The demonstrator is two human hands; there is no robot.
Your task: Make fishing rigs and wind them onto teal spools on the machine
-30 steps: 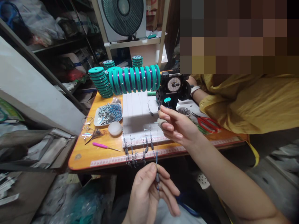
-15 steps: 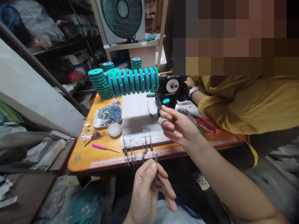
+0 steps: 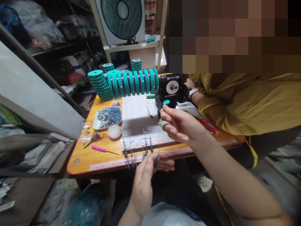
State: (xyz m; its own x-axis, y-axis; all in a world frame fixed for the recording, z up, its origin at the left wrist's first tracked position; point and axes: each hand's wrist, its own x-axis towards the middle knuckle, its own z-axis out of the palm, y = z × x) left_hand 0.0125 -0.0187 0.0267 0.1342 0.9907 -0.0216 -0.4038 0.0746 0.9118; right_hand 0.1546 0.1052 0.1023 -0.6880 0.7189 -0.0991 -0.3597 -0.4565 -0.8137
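Note:
My right hand (image 3: 180, 125) is raised above the table's front, its fingers curled in a pinch on a thin line that barely shows. One of its fingers wears a pale finger cot (image 3: 165, 124). Below it, my left hand (image 3: 147, 174) has its fingers stretched out sideways, with the thumb apart. A thin, dark coiled piece (image 3: 158, 157) hangs against those fingers. Just beyond, several dark weights (image 3: 146, 152) dangle on lines at the table edge. The lines run up to a row of green spools (image 3: 133, 83) wound with purple, mounted on a black winding machine (image 3: 172, 88).
On the orange table (image 3: 80, 157) are a tray of small blue parts (image 3: 108, 116), a round white lid (image 3: 114, 131), a purple-handled hook tool (image 3: 100, 148), glasses (image 3: 86, 136) and red scissors (image 3: 209, 125). A person in a yellow top (image 3: 235, 103) sits at the right. A fan (image 3: 122, 18) stands behind.
My left hand has risen slightly, and its fingers have gone from pinching the coiled piece to stretched out. My right hand stays nearly in place.

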